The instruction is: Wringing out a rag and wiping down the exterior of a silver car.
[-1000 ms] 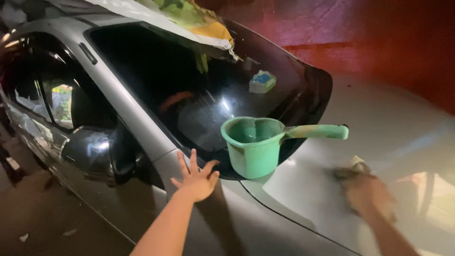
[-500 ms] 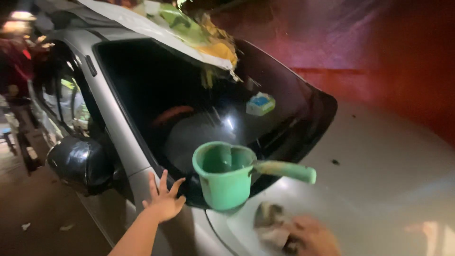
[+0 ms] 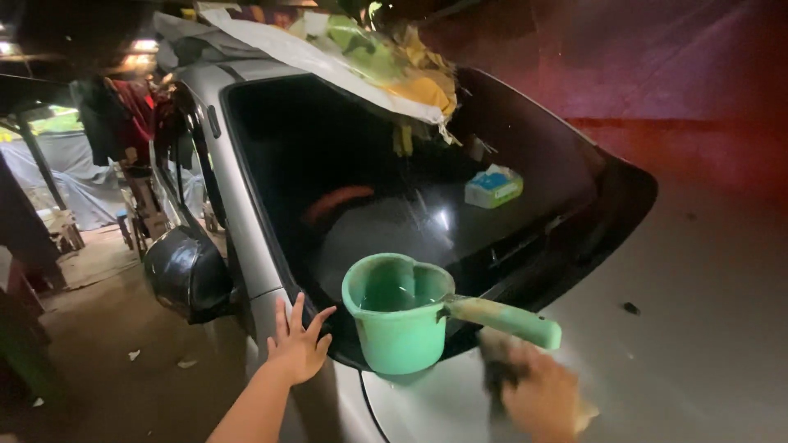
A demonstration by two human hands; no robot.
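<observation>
Left hand (image 3: 297, 349) fingers spread on car (image 3: 271, 279), right hand (image 3: 542, 400) gripping cloth (image 3: 495, 371) (blurred)

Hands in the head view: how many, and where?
2. The left hand lies flat on the silver car beside the green dipper. The right hand, blurred, presses a dark cloth on the hood.

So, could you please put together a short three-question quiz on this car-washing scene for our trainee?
1. True or false: the green dipper stands at the foot of the windscreen.
2. Which hand presses the dark rag on the bonnet? A left, B right.
3. What does the left hand rest on?

Key: 1 true. 2 B, the right hand. 3 The silver car body below the windscreen pillar, fingers spread, beside the wing mirror.
</observation>
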